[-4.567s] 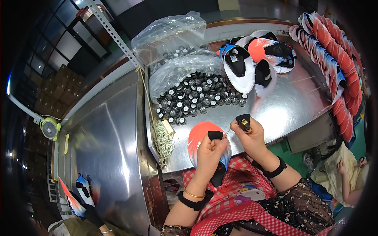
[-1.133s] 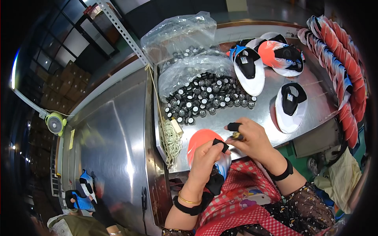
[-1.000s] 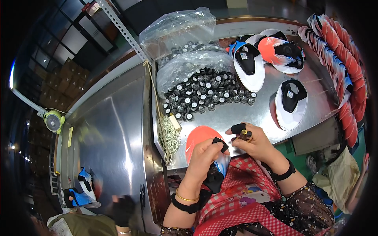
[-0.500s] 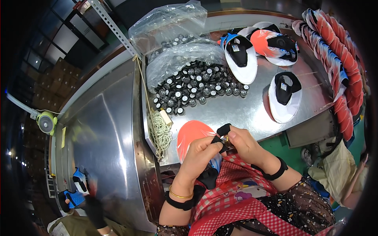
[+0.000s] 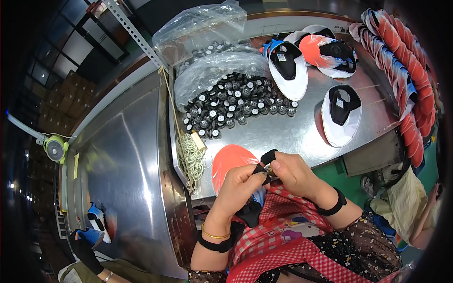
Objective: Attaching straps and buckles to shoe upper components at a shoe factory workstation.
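Before me, what looks like a coral, blue and black shoe upper [image 5: 231, 161] lies partly on the metal table and partly over my apron. My left hand [image 5: 237, 187] is closed in a pinch at its right side, covering part of it. Close against it, my right hand [image 5: 296, 175] is also closed, thumb and fingertips together. Black covers wrap some of my fingertips. Something small and partly shiny shows between the two hands, too hidden to name. Beyond them is a heap of small black round pieces [image 5: 231, 101] with white discs.
Clear plastic bagging [image 5: 212, 70] covers part of the heap. Pale cord [image 5: 192, 160] lies coiled at the table's left edge. White-and-black uppers [image 5: 340, 115] lie to the right, beside a long nested stack [image 5: 401, 70]. At lower left, a co-worker's dark-sleeved arm [image 5: 87, 254] reaches toward blue uppers.
My hands keep nearly the same place, with small shifts of the fingers. At lower left, the co-worker's arm has moved left and one upper there has turned.
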Demonstrator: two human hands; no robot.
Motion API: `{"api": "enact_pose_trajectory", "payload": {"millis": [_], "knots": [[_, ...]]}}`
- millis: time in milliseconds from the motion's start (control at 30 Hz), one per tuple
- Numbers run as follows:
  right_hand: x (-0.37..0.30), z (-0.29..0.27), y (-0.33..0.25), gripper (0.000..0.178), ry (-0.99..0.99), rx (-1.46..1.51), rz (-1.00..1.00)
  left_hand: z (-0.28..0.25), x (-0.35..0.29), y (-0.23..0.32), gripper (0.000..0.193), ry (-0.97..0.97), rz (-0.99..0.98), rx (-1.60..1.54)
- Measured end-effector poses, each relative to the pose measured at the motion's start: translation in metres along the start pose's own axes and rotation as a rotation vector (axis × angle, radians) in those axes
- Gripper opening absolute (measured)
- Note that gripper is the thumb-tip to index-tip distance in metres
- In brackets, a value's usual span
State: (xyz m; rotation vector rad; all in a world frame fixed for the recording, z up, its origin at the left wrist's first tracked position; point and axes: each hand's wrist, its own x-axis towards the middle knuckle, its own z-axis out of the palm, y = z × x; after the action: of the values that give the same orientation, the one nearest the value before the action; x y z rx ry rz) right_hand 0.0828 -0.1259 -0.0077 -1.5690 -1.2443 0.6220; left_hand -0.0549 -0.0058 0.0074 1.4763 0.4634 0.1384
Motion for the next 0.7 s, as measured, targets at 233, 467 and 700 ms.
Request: {"api": "enact_pose_trajectory", "payload": {"millis": [233,467,700], "knots": [[0.001,-0.001,0.009,0.034,-0.028,0.064,0.024,0.002,-0.001,0.008,0.021,0.008,0.017,0.006],[-0.008,-0.005,0.007,0.027,-0.078,0.557,0.414,0.002,0.012,-0.009,0.021,0.199,0.211,-0.077],[0.005,0.034,0.001,0.018,-0.070,0.428,0.399,-0.003,-0.001,-0.020,0.025,0.310,0.114,-0.159]]}}
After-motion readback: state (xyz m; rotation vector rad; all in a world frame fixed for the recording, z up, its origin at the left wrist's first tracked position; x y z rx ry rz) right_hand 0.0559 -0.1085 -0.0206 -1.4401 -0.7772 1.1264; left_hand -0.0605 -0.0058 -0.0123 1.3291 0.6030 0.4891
